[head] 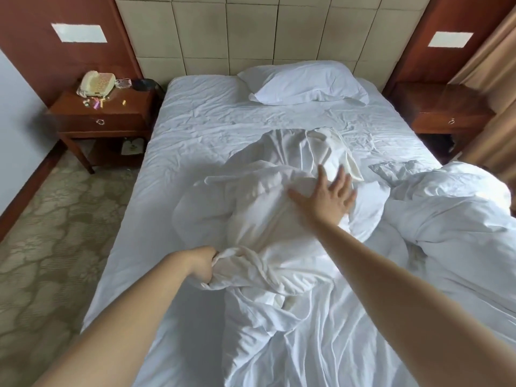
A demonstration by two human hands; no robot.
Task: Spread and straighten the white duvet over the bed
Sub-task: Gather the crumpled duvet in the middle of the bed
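Left hand [205,265] bunched duvet [268,219]; right hand [329,195] flat (fingers splayed). I feared twisting if tugged one-sided.

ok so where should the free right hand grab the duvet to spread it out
The duvet lies bunched mid-bed, and the left hand already grips its near-left fold. The right hand, open over the heap, would probably do best reaching from above to pinch the loose flap at the far right, then pulling apart.

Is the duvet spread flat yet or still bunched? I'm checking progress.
Still bunched. The white duvet lies heaped mid-bed, bare sheet around it; the left hand grips a fold, the right hand rests open on top.
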